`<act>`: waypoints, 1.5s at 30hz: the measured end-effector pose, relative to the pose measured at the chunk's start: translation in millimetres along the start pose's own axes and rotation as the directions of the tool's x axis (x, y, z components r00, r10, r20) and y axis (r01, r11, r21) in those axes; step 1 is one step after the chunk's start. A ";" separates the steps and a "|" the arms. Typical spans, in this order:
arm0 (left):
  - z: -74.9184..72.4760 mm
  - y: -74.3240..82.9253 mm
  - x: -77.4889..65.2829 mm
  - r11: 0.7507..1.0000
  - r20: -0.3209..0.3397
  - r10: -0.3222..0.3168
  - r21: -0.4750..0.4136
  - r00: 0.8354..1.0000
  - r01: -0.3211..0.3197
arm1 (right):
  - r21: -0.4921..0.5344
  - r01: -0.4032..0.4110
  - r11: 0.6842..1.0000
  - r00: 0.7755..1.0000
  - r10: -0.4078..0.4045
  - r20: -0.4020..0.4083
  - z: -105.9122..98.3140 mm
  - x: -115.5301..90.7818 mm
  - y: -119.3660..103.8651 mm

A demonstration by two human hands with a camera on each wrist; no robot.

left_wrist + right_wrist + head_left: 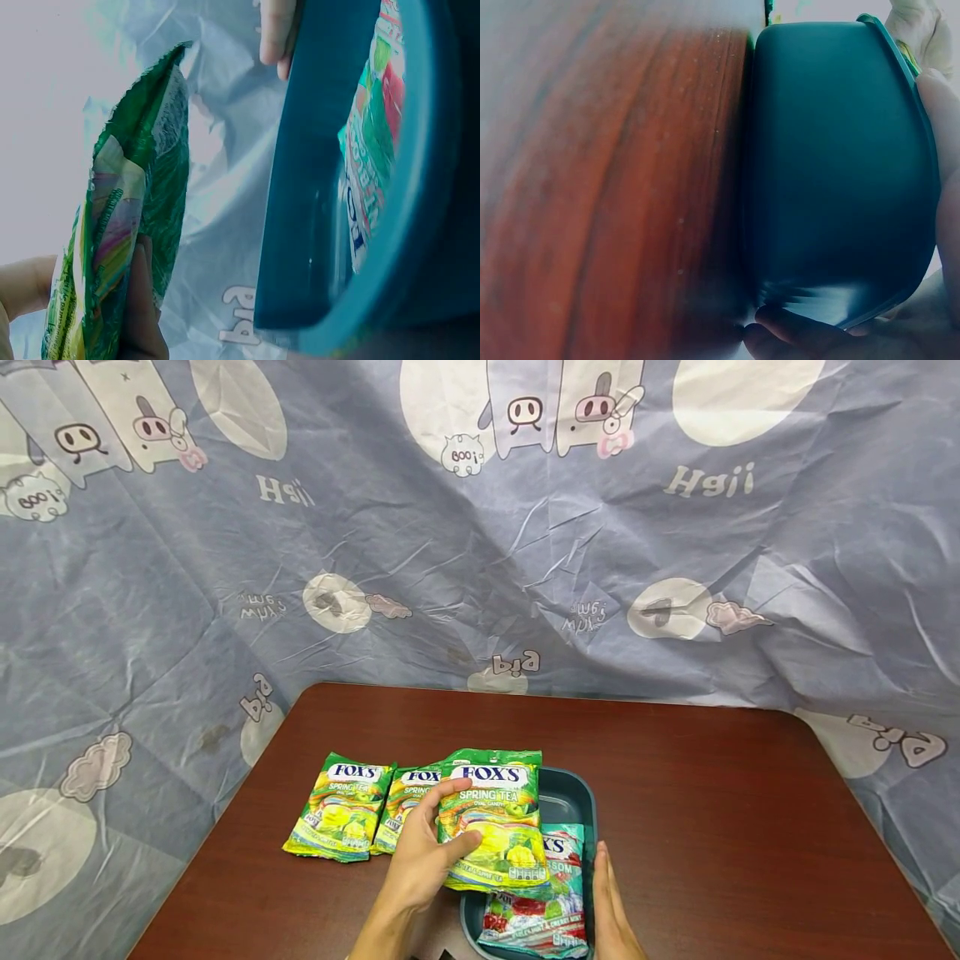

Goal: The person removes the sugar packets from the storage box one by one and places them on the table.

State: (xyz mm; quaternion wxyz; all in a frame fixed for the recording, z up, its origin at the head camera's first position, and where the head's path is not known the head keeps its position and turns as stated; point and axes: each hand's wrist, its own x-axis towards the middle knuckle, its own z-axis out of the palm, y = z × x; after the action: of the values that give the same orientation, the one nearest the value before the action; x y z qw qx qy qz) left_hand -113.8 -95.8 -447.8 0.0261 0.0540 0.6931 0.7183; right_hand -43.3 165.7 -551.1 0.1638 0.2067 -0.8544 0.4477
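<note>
My left hand pinches a green and yellow Fox's Spring Tea candy bag between thumb and fingers. That bag overlaps the dark teal plastic bin in the head view; the left wrist view shows it upright beside the bin wall. Inside the bin lies a red and teal Fox's candy bag, partly hidden under the held one. Along the bin's right side, my right hand rests with straight fingers. Its thumb lies at the rim in the right wrist view, and its fingertips are low by the outer wall.
Two more Spring Tea bags, one at the far left and one partly behind my left hand, lie on the dark red-brown wooden table. A grey-blue cartoon-print cloth hangs behind the table and along its sides.
</note>
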 end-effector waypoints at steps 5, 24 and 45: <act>-10.0 0.1 -2.0 1.000 -0.021 0.011 0.003 1.000 -0.011 | -0.009 -0.011 1.000 1.000 0.011 0.008 -0.3 -0.3 -0.4; -52.8 13.7 -18.7 0.998 -0.037 0.063 0.008 0.997 -0.063 | 0.020 -0.034 0.999 0.999 0.034 0.020 -1.8 0.2 -4.7; -94.7 22.3 -38.9 0.999 -0.119 0.027 0.037 0.992 -0.022 | -0.009 -0.093 0.996 0.996 0.093 0.008 -0.3 1.5 -11.5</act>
State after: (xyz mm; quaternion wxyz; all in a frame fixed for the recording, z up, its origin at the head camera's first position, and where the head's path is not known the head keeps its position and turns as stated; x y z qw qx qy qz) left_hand -85.1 -195.1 -430.2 -0.0254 0.0197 0.7053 0.7082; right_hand -38.8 159.7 -542.2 0.1402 0.1678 -0.8658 0.4501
